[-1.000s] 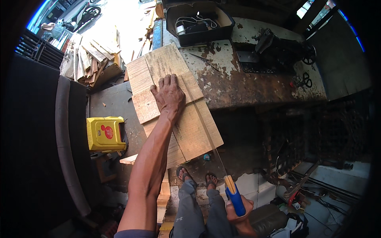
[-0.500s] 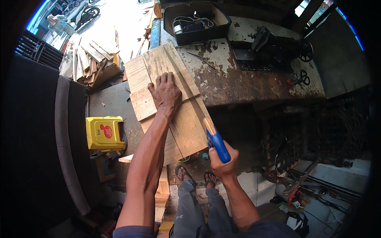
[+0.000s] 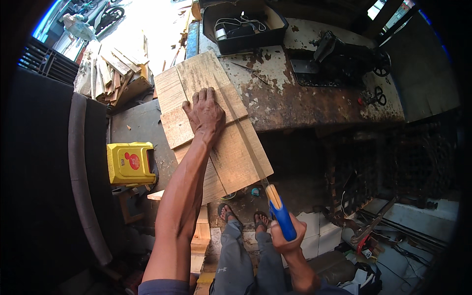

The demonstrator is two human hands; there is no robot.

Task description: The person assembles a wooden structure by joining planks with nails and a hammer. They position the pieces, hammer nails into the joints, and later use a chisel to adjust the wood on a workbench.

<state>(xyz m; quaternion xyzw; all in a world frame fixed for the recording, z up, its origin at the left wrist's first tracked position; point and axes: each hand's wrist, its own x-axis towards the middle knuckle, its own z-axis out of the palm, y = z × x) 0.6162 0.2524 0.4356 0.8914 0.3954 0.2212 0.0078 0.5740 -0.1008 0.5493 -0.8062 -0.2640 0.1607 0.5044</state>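
My right hand (image 3: pixel 289 233) is closed round the blue and wooden handle of a handsaw (image 3: pixel 281 219). Its thin blade runs up and away across the right part of several pale wooden boards (image 3: pixel 230 164), which lie together at a slant. My left hand (image 3: pixel 206 114) presses down on the middle of these boards, palm down, fingers apart and a little bent. It holds nothing. Whether the blade's teeth sit in a cut cannot be made out.
A worn table (image 3: pixel 314 110) carries a black sewing machine (image 3: pixel 339 54), scissors (image 3: pixel 377 97) and a dark box (image 3: pixel 246 44) with cables. A yellow plastic stool (image 3: pixel 130 164) stands at left, with scrap wood (image 3: pixel 110 71) piled beyond. A small teal object (image 3: pixel 255 191) lies near my feet.
My right hand has drawn the handsaw back toward me and slightly right, so its handle now clears the boards' near edge. My left hand and the boards stay in place.
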